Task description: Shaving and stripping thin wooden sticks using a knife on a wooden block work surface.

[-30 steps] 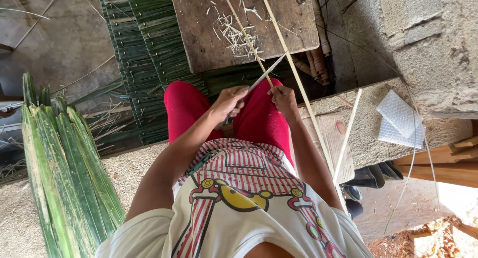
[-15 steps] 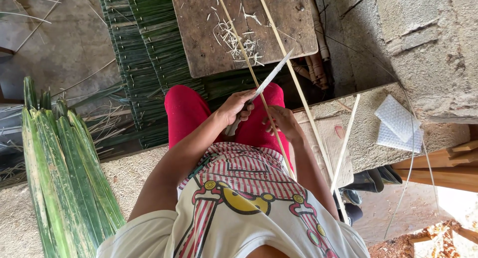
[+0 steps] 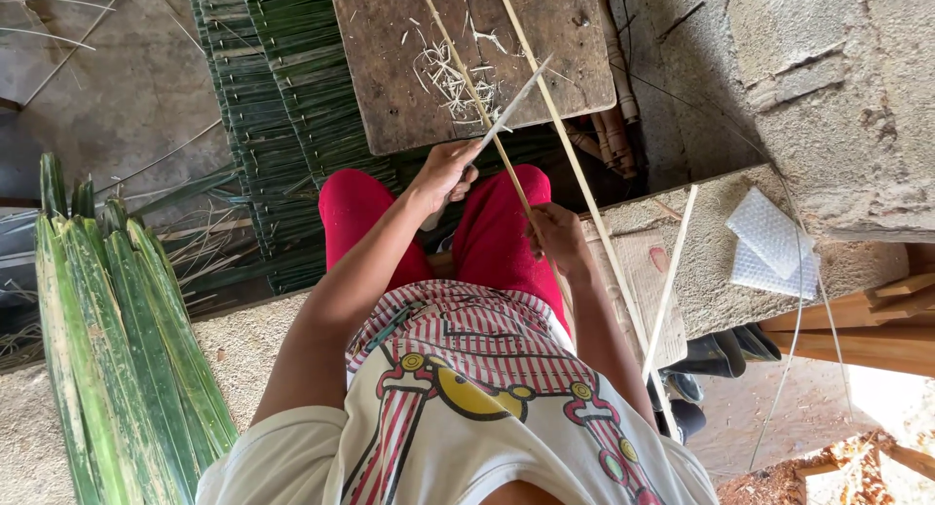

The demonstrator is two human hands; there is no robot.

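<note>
The knife (image 3: 513, 104) had a pale metal blade with a dull sheen. The thin stick (image 3: 466, 72) was pale, dry cane or bamboo, smooth and matt. The wooden board (image 3: 390, 67) was dark, worn and rough, strewn with light curled shavings (image 3: 450, 78). The stacked green leaves (image 3: 117, 330) looked waxy and slightly glossy. The concrete ledge (image 3: 711, 271) was grey, grainy and matt. The trousers (image 3: 351, 208) were red matt cloth.

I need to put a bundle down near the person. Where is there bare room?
Bare concrete ledge between the loose stick and the white pads. Crowded: the wooden board under shavings, where left hand works the knife, right hand the strip.
</note>
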